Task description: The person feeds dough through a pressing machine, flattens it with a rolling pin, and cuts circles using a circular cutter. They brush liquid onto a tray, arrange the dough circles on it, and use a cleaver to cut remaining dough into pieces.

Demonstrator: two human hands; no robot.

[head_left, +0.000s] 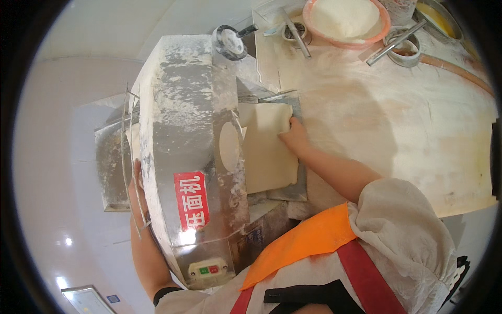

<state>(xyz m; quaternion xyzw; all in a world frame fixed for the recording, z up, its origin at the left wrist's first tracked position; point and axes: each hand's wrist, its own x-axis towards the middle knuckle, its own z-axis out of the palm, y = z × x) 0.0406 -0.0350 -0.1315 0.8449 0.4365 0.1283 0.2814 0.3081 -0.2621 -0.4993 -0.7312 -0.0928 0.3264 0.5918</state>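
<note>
A floury metal dough sheeter (183, 141) stands in front of me. A pale, flat dough sheet (269, 152) comes out of its right side and lies on the metal outfeed tray (303, 183). My right hand (294, 135) is closed on the sheet's far right edge, its fingers curled round it. My left hand (139, 186) reaches along the machine's left side, next to a wire guard (125, 152). Its fingers are mostly hidden by the housing, so I cannot make out whether it grips anything. Some dough (133, 140) shows just beyond that hand.
On the right is a floured work table (418, 141). At its far side stand a pink bowl of flour (348, 21), small containers with metal-handled tools (401, 44), a pan with yellow contents (436, 21) and a wooden rolling pin (460, 73). A black crank handle (232, 42) tops the machine.
</note>
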